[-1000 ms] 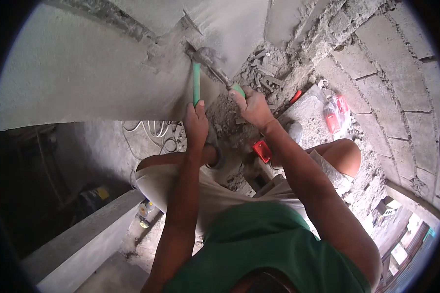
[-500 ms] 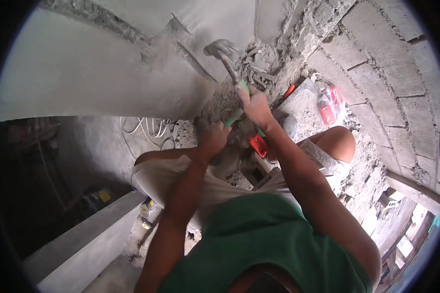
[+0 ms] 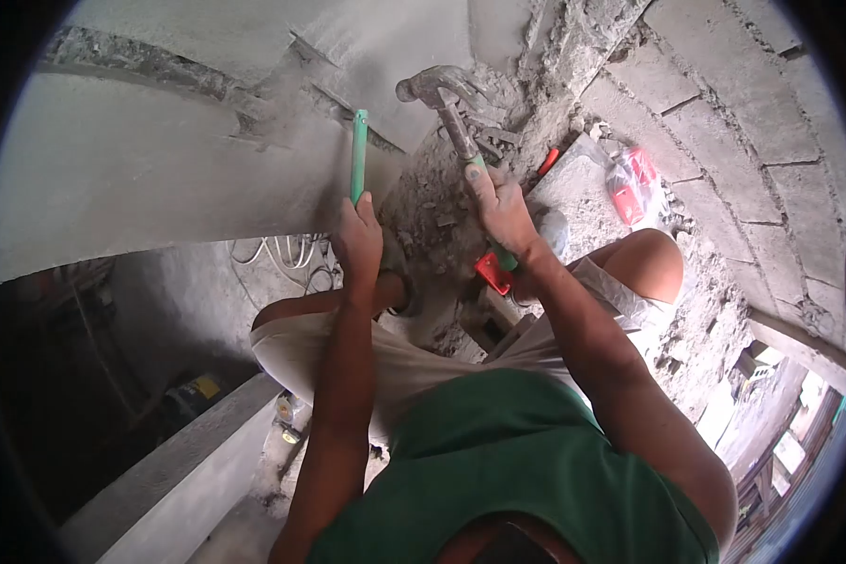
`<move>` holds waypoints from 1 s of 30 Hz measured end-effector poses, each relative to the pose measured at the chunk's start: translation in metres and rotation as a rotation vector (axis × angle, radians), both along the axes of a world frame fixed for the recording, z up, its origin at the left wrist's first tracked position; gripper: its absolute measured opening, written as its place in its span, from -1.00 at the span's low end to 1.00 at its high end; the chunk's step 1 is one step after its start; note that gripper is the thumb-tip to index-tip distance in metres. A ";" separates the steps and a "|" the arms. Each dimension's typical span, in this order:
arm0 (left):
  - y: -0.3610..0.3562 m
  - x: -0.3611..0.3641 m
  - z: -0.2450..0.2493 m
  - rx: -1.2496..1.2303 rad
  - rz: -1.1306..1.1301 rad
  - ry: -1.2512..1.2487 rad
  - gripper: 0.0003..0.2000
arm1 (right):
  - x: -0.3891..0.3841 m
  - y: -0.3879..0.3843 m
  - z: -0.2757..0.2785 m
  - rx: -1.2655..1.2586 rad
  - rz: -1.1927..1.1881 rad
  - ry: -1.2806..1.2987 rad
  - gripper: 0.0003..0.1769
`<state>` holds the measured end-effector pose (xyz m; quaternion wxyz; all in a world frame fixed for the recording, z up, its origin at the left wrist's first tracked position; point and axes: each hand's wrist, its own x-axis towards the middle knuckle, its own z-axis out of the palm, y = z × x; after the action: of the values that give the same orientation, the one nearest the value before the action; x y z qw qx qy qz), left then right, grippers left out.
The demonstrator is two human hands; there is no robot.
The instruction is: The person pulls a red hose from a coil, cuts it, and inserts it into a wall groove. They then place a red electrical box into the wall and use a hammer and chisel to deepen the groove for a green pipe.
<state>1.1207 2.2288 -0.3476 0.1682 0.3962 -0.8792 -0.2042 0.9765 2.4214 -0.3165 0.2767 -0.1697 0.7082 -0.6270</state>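
My left hand (image 3: 358, 237) grips a green chisel (image 3: 358, 152) held upright, its tip against the chipped groove in the grey plastered wall (image 3: 160, 160). My right hand (image 3: 501, 209) holds a claw hammer (image 3: 445, 105) by its green-ended handle, the steel head raised a little to the right of the chisel's top. Broken plaster and rubble (image 3: 437, 211) lie between and below the two hands. I am crouched, knees bent, in a green shirt and pale shorts.
A bare block wall (image 3: 733, 141) rises on the right. A red-and-clear plastic bag (image 3: 633, 186) and a red-handled tool (image 3: 547, 162) lie on a dusty ledge. A red object (image 3: 492, 273) sits below my right hand. White cables (image 3: 282, 252) coil on the floor.
My left hand lowered the chisel half a second ago and has brought it back up to the wall groove. The hammer, earlier struck down at the wall, is now lifted clear.
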 end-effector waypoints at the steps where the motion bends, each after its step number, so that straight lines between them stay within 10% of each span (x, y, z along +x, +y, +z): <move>1: -0.001 -0.002 0.005 0.025 0.017 0.004 -0.62 | 0.000 -0.003 0.001 -0.007 0.007 -0.045 -0.44; 11: -0.004 -0.009 0.005 0.082 0.050 0.068 -0.59 | 0.008 -0.034 -0.003 -0.151 0.003 0.075 -0.54; 18: -0.021 -0.010 -0.025 0.172 0.016 0.015 -0.57 | -0.009 -0.068 -0.029 0.360 0.187 0.200 -0.37; 21: 0.012 -0.002 -0.007 0.155 -0.005 -0.133 -0.57 | 0.013 -0.048 -0.047 -0.041 0.056 0.084 -0.40; 30: 0.017 -0.004 0.000 -0.039 -0.038 -0.119 -0.64 | 0.002 -0.023 -0.009 -0.089 -0.085 -0.103 -0.44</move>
<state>1.1169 2.2462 -0.3477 0.1195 0.3874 -0.8989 -0.1661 0.9784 2.3980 -0.3255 0.2779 -0.1192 0.6711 -0.6770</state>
